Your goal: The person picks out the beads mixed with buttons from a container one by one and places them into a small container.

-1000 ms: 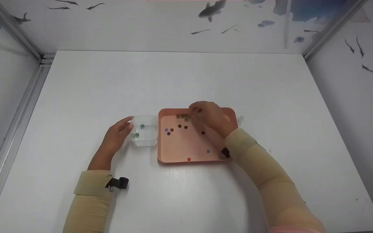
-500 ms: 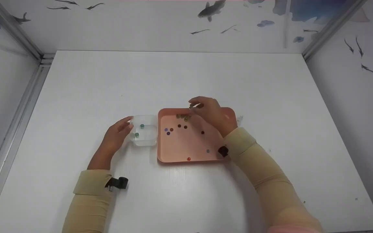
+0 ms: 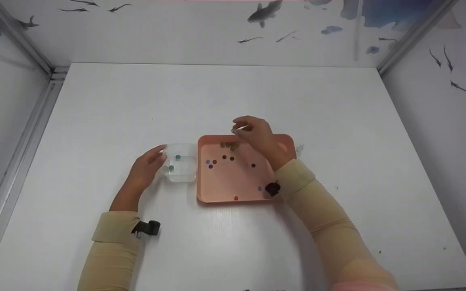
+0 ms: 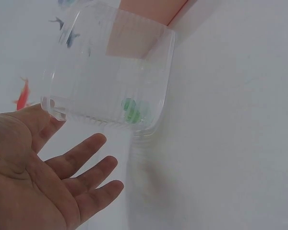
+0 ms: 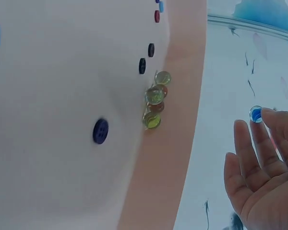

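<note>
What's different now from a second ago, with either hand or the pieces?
The right hand has moved away from the person and slightly left, its fingertips now past the tray's far rim. It pinches a blue marble; when it took hold isn't clear. The left hand stays at the box; the green marbles inside and the visible buttons look unmoved.

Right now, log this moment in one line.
left hand: touches clear container; right hand: pinches blue marble; container: two green pieces; pink tray: buttons, marbles
</note>
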The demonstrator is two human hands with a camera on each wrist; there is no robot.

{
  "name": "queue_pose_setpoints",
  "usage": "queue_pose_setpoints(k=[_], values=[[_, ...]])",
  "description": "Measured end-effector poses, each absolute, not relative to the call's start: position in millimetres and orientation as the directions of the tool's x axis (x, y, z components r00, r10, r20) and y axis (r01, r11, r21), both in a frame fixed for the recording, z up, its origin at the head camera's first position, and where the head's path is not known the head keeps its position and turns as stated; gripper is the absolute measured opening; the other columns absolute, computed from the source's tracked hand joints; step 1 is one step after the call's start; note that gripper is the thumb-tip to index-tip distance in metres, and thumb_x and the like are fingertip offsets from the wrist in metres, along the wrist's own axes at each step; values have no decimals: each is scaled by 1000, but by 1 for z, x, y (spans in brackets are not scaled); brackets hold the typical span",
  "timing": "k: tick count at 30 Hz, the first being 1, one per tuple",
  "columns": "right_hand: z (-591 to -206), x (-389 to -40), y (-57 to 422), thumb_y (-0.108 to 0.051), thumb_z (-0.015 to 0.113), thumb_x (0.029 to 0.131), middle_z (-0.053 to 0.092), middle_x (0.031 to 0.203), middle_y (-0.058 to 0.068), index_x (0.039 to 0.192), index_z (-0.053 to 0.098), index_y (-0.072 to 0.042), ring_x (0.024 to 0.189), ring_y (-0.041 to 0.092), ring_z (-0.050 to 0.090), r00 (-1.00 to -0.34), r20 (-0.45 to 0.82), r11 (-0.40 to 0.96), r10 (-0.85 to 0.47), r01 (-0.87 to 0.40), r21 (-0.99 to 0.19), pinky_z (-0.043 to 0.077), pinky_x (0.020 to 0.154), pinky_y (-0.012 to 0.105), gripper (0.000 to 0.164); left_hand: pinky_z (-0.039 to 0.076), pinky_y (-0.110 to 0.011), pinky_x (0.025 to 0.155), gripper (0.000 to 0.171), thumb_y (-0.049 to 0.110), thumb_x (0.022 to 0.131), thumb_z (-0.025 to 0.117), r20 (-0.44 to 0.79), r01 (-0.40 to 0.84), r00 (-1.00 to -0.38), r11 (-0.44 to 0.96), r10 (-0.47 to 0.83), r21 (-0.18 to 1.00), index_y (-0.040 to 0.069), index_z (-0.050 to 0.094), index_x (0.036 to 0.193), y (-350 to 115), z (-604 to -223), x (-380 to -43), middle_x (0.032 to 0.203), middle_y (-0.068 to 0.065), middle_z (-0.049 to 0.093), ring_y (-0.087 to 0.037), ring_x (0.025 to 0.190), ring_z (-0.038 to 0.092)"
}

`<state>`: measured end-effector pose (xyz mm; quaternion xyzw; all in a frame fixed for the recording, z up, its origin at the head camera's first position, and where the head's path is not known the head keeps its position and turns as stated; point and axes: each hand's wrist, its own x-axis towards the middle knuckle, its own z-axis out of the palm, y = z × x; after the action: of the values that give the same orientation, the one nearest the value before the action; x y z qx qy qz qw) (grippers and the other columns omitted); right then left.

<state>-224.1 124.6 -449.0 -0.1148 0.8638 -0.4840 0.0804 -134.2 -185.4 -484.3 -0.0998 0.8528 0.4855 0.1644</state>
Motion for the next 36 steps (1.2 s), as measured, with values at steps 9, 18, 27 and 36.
queue_pose_setpoints(k=[9,18,27,36], values=[[-445,-223,114,-12,66,92,68,108,6,121,65,-10,99,18,66,-968,-24,470,-251,-100,-877,55,86,30,29,27,-55,113,53,39,103,41,-381,-332,-925,517,-14,789,20,32,152,-186,-484,-134,152,-16,36,-37,143,27],[-442,-220,106,-9,66,92,68,109,11,121,65,-6,98,22,66,-961,25,381,-275,-133,-915,55,83,32,29,26,-56,113,54,39,103,42,-353,-295,-936,513,16,806,16,33,151,-187,-484,-135,150,-21,38,-40,142,28],[-441,-213,96,-8,65,92,68,108,12,121,64,-4,98,22,66,-950,43,320,-309,-146,-936,55,82,30,29,26,-55,113,54,37,103,43,-354,-299,-935,495,18,816,15,33,151,-187,-484,-133,151,-21,37,-39,142,28],[-441,-209,85,-6,62,94,67,110,12,122,64,-4,98,27,67,-940,11,295,-342,-119,-948,57,72,35,28,27,-55,113,53,36,104,43,-360,-307,-933,494,15,814,16,33,151,-186,-482,-133,151,-20,36,-39,142,28]])
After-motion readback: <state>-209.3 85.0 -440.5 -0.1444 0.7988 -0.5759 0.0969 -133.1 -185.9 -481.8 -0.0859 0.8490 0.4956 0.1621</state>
